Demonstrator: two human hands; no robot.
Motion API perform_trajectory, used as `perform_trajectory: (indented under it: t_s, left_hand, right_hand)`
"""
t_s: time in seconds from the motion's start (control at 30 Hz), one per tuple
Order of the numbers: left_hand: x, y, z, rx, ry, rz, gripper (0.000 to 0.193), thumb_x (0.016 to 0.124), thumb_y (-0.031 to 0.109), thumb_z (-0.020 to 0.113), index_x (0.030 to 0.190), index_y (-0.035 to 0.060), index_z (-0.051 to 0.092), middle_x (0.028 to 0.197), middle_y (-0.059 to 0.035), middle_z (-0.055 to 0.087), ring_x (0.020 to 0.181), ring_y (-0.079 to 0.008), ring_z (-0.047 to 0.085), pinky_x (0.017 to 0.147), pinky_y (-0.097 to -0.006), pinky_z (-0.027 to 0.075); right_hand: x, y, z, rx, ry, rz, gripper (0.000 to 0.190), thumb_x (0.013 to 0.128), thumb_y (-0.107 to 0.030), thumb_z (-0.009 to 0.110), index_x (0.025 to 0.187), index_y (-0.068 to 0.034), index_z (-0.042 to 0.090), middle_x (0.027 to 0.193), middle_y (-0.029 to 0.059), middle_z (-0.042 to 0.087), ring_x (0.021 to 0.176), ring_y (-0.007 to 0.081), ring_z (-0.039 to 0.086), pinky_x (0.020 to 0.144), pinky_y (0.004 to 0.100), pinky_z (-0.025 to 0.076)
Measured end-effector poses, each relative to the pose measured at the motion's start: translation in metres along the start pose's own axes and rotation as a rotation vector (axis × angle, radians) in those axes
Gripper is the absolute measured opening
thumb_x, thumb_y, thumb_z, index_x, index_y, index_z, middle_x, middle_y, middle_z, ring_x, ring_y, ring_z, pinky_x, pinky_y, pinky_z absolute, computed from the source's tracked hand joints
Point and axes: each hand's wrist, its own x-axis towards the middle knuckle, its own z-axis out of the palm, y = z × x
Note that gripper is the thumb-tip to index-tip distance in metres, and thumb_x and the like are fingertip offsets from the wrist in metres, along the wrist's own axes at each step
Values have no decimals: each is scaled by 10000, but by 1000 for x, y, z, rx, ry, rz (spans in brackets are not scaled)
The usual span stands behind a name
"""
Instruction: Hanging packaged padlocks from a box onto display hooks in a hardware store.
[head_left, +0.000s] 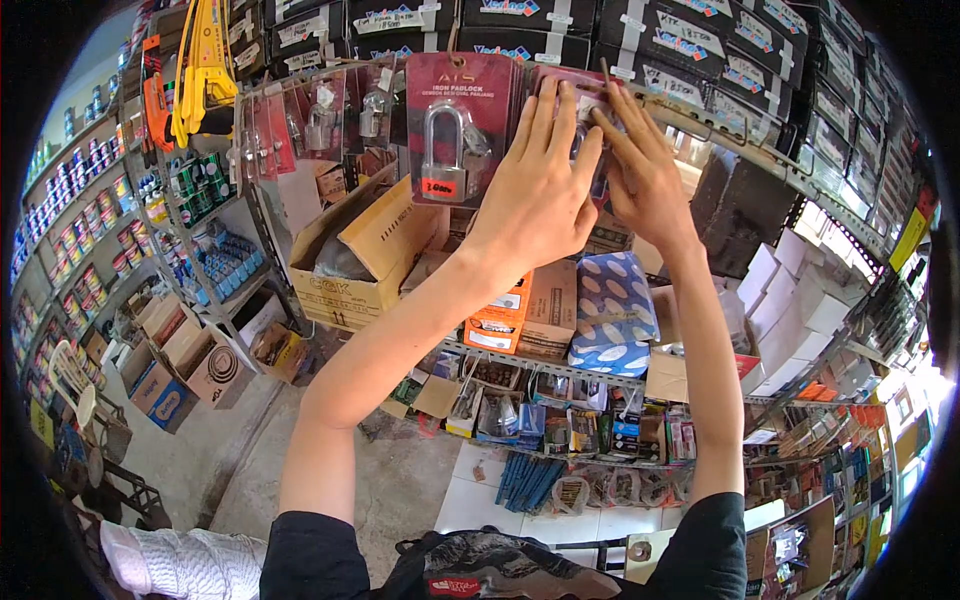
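Note:
Both arms reach up to a row of carded padlocks on a metal shelf rail. My left hand (544, 176) lies over the front of a red padlock card (564, 78), its fingers extended together. Close on its right, my right hand (646, 176) has its fingertips at the card's upper right edge, by a hook. The hands hide most of this card. Just left of them hangs a large red card with an iron padlock (445, 169), its long shackle upright and a red price tag on its body. More carded padlocks (321, 124) hang farther left.
Black boxes (555, 19) are stacked above the rail (720, 131), which has bare hooks on the right. Yellow and orange hacksaws (199, 82) hang upper left. Below stand an open cardboard box (352, 292), orange boxes (495, 330) and a blue patterned package (611, 315). Cans fill the left shelves.

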Motion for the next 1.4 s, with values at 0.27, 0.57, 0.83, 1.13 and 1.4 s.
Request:
perform_trajectory:
  t_s: [0.27,0.57,0.83,1.13,1.4]
  left_hand:
    - [6,0,23,20,-1,-117,621,759,204,666,1282,-61,464,1418,-370,317,1358,-518,278,1141,-518,274]
    - [13,8,38,78,37,-183,583,755,220,674,1203,-77,447,1427,-369,316,1359,-537,264,1125,-595,232]
    - [4,33,31,-201,245,-111,568,697,153,720,1187,21,465,1398,-330,278,1344,-517,262,1092,-595,280]
    - [14,116,74,-908,274,59,377,736,109,704,1065,22,543,1264,-200,481,1153,-404,500,941,-439,452]
    - [3,276,137,-1596,-332,-46,161,925,177,585,936,16,582,767,-111,652,714,-230,661,685,-348,511]
  right_hand:
    - [0,4,7,20,-46,57,600,721,69,513,1314,-21,541,1508,124,372,1403,294,333,1132,423,328]
    - [-6,16,9,97,-95,21,667,725,48,514,1384,-42,471,1532,151,318,1424,303,284,1152,432,290]
    - [-14,-7,-28,196,-96,157,558,754,44,519,1302,-51,552,1431,148,469,1316,327,447,1037,406,434]
    - [-115,-26,-116,104,55,646,258,841,14,556,1079,14,655,1012,184,685,911,293,686,802,355,536]
    - [-280,-105,-262,-278,-144,1274,210,894,-24,570,1086,6,651,922,127,714,791,161,695,719,298,549]
